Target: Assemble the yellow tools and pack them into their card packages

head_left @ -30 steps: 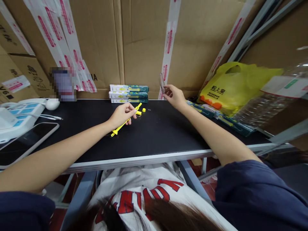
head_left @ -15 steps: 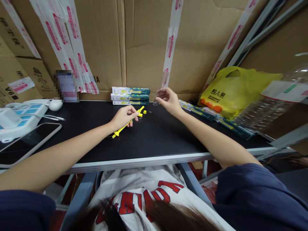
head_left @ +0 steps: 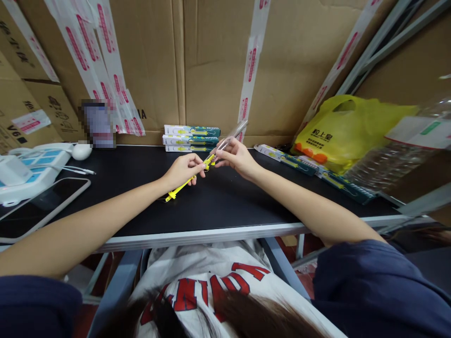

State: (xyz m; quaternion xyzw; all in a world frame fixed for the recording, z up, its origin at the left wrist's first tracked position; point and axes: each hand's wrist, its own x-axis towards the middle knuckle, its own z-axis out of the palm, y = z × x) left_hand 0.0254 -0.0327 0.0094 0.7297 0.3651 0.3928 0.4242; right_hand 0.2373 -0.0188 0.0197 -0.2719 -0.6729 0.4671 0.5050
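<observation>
My left hand grips a thin yellow plastic rod that slants over the black tabletop, its lower end near the table. My right hand holds a clear plastic tube angled up to the right, its lower mouth right at the rod's upper tip. Both hands meet just in front of a stack of white and green boxes by the cardboard wall.
More green and white boxes lie in a row at right, beside a yellow plastic bag and a clear bag. A power strip, a white mouse and a tablet sit at left.
My right hand has brought the clear tube down and leftward from near the wall to the tip of the yellow rod. My left hand has hardly moved.
</observation>
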